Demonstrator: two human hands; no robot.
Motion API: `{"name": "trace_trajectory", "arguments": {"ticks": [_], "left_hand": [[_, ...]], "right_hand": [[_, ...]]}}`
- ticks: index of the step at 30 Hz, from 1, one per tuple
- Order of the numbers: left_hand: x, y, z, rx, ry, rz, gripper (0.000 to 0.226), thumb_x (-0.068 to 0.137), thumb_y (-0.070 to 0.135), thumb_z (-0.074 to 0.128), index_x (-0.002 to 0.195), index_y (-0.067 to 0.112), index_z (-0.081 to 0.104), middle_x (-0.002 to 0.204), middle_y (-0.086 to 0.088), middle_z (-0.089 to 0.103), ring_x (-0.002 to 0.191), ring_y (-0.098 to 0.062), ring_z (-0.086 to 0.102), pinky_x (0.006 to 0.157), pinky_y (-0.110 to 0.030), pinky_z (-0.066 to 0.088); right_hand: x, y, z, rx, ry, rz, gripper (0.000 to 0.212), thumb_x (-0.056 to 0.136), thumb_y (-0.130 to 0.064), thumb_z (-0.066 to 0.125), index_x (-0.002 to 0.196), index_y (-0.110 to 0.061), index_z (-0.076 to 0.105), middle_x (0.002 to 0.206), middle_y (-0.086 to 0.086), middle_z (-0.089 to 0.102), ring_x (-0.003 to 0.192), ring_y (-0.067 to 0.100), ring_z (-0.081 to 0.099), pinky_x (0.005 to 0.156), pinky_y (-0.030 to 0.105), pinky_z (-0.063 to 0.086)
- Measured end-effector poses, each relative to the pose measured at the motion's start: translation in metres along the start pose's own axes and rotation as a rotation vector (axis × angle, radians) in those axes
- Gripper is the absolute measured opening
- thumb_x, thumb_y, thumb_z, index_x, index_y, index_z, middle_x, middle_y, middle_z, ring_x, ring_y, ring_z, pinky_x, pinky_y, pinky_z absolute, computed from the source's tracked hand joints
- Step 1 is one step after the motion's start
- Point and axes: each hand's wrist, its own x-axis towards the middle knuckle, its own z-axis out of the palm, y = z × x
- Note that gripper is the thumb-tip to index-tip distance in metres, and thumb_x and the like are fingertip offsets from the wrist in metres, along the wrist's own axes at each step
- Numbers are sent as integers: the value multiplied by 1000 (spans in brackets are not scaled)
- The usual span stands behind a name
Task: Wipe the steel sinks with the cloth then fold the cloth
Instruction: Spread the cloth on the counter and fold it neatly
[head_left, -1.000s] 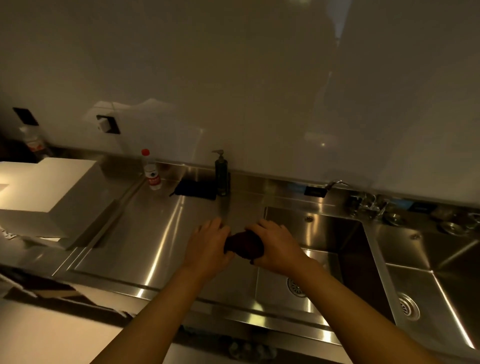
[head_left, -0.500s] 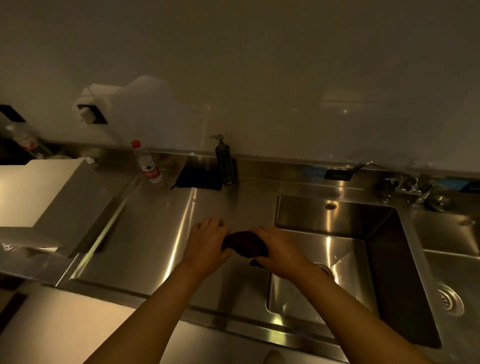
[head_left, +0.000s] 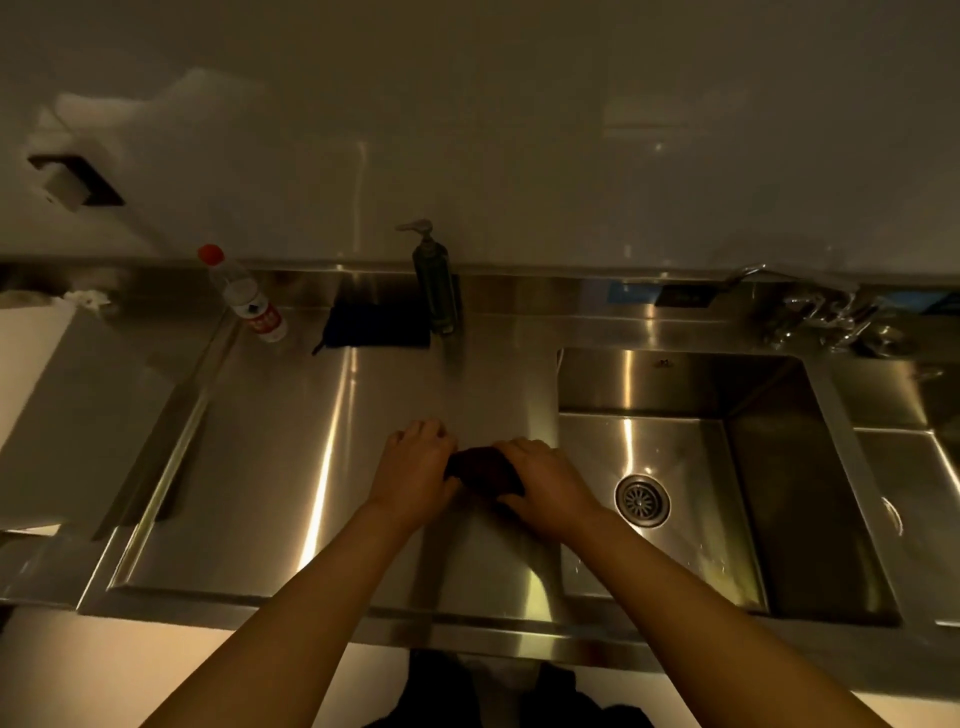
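- Lying bunched on the steel drainboard (head_left: 291, 467), just left of the sink basin (head_left: 675, 467), a dark cloth (head_left: 480, 469) is held between both hands.
- The left hand (head_left: 413, 475) is laid palm-down at the cloth's left end, fingers curled onto it.
- The right hand (head_left: 545, 486) is curled over its right end, thumb tucked beneath.
- Both forearms are stretched forward, converging.
- A soap dispenser (head_left: 434, 280) and a bottle (head_left: 244, 296) are stood by the wall.

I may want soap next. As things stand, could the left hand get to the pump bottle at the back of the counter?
Probably yes. The left hand holds the dark cloth on the steel drainboard, and only bare steel lies between it and the pump bottle. It would have to let go of the cloth first.
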Motion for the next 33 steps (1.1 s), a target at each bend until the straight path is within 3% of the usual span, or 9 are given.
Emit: {"name": "trace_trajectory", "arguments": {"ticks": [12,18,22,28,31,33], "left_hand": [[18,-71,43,-111,-61,104,36,81,35,72,113,19,65,121,-5,57,110,-28,54,89,-41,43],[19,-74,53,-234,-101,167,58,83,38,70,137,23,55,129,-4,55,114,-26,54,96,-44,48],[17,-70,57,-289,-125,188,66,83,39,71,144,24,50,136,-2,51,120,-26,51,100,-42,47],[18,-48,60,-369,-154,178,74,89,45,68,156,32,37,150,-1,45,132,-26,46,105,-46,48],[19,-33,62,-462,-242,105,75,96,43,65,160,38,27,158,-1,39,141,-27,38,112,-46,45],[17,-27,65,-455,-254,86,67,98,42,65,157,36,35,153,-1,44,138,-26,41,111,-44,46]], "right_hand": [[36,-33,49,-60,20,169,76,80,-33,77,148,-25,44,144,0,52,130,25,47,106,40,35],[36,-32,61,124,71,284,89,73,-28,87,150,-17,43,149,7,45,133,29,45,109,36,41],[22,-27,58,212,114,333,90,66,-38,89,144,-21,49,142,3,49,126,25,49,106,32,40],[4,-7,55,375,207,475,54,95,-28,68,143,-13,52,138,8,54,126,25,52,109,43,45],[2,-8,55,412,174,515,43,93,-18,68,135,-14,59,127,6,62,114,24,61,101,39,51],[0,-9,57,396,141,497,28,91,-13,69,118,-16,68,113,4,66,103,22,65,93,37,54]]}}
